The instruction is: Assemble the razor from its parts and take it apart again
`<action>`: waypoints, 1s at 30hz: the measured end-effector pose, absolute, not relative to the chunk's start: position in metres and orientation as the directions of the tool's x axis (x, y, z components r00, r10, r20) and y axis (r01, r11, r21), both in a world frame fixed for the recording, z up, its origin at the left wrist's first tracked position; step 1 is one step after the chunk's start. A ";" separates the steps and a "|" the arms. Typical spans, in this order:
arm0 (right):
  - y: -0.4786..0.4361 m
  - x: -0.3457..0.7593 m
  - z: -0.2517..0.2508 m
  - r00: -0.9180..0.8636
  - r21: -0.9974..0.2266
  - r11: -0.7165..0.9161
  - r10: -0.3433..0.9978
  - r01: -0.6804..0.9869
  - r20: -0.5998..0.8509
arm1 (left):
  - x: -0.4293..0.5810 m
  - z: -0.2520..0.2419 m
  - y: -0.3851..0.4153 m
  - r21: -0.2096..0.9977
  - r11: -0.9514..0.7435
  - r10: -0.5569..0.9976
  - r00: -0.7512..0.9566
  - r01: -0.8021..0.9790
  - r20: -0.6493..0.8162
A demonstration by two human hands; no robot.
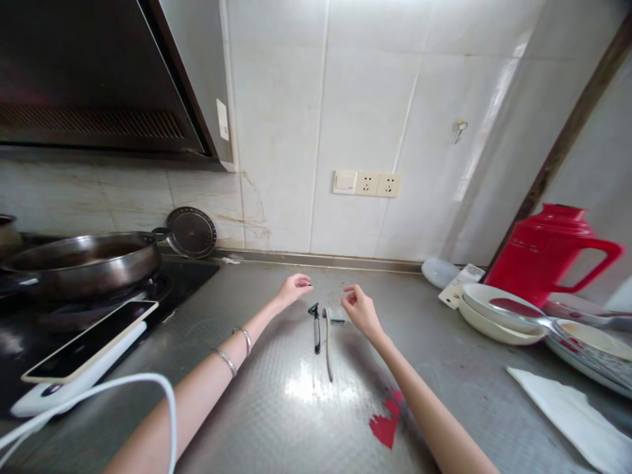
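Curled in toward its thumb, my left hand (295,289) is raised over the metal counter, with a tiny dark bit at the fingertips that I cannot identify. My right hand (363,311) is closed in a pinch; whatever may be in it is hidden. Between and below the hands lies a black and silver razor (316,332), its head toward the wall. Beside it is a thin grey handle (328,352), perhaps a second razor or a brush. A small clear plastic case (337,313) with a dark green strip rests near my right fingers.
Left, a steel pan (83,266) sits on the stove, with a phone (93,339) on a white block and a white cable (165,388) nearby. A red thermos jug (548,253), stacked bowls (503,313) and a white napkin (567,411) are right. A red patch (386,424) marks the counter.
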State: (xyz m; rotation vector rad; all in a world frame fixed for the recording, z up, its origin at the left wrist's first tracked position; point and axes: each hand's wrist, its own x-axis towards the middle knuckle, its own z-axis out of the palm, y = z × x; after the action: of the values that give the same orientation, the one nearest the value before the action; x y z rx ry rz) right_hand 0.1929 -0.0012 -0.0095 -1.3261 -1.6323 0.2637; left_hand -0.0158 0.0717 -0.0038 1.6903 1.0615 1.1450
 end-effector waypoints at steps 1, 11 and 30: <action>-0.003 0.191 -0.007 0.046 -0.659 0.416 0.825 0.627 0.564 | -0.016 0.002 0.066 0.962 -0.246 0.937 0.282 0.122 0.204; -0.024 0.166 0.007 -0.310 -0.670 0.561 0.827 0.486 0.469 | -0.022 0.023 0.010 0.984 0.171 0.824 0.555 -0.046 -0.117; -0.027 0.159 0.008 -0.380 -0.885 0.408 0.873 0.226 0.305 | -0.024 0.013 -0.010 0.964 0.265 0.730 0.651 0.011 -0.208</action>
State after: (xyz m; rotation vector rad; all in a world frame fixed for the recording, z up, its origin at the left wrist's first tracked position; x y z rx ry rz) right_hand 0.1585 -0.0274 0.0075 -0.9457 -1.8408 0.9911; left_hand -0.0245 -0.0099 0.0129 1.2207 0.7401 0.5506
